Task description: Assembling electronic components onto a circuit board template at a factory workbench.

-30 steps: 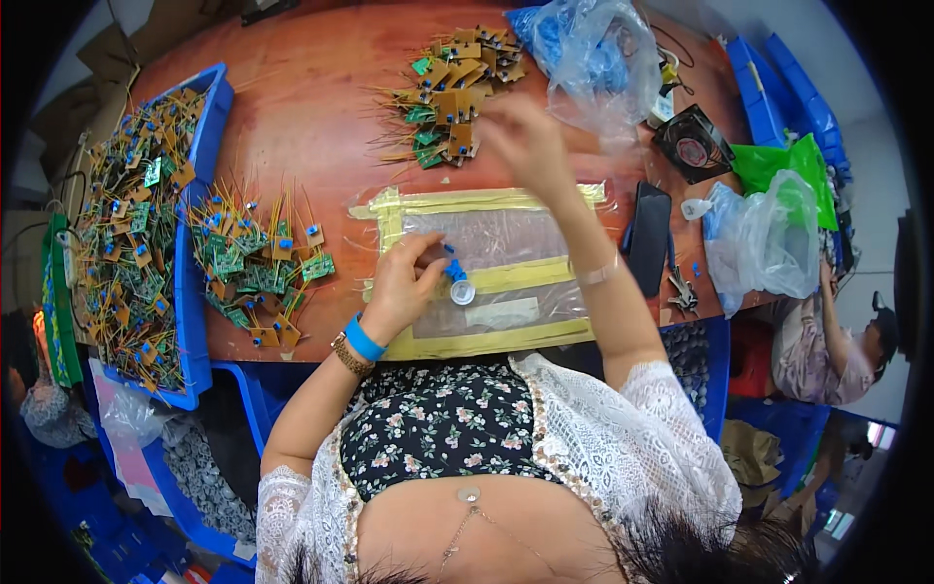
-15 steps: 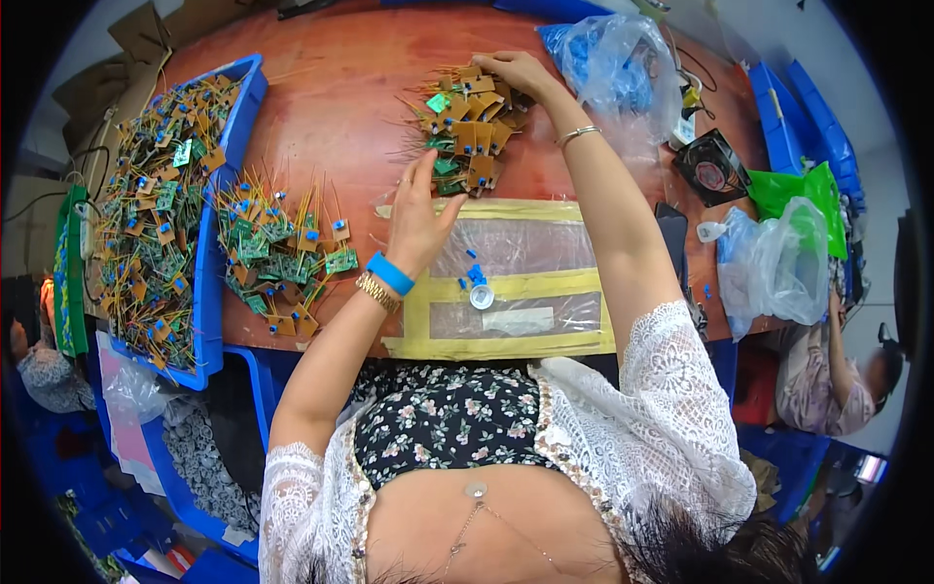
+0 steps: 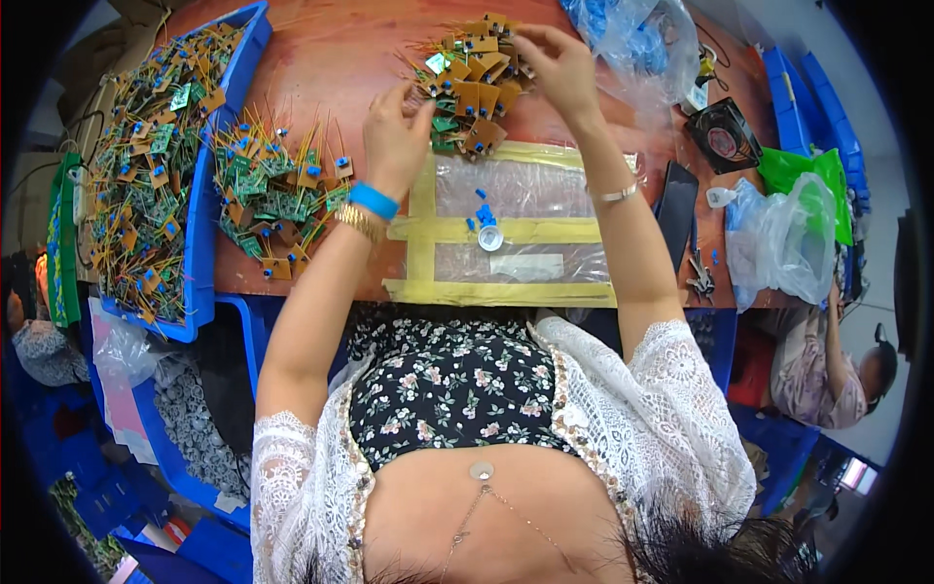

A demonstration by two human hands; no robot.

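While both hands flanked the stack of circuit boards (image 3: 469,97), many more boards lay outside it.

Loosely curled, the left hand (image 3: 394,141) was at the stack's left edge; the right hand (image 3: 564,78), half bent, was at its upper right. Whether either gripped a board could not be told. On the bench (image 3: 321,58), the stack's brown boards overlapped in rough rows; by the look of it, only part was so arranged, with a loose heap (image 3: 277,202) and a full blue tray (image 3: 200,263) to the left. Small blue parts (image 3: 485,214) lay on a taped clear sheet (image 3: 555,231) between person and stack; a fan (image 3: 723,134) and phone (image 3: 675,214) lay rightward.
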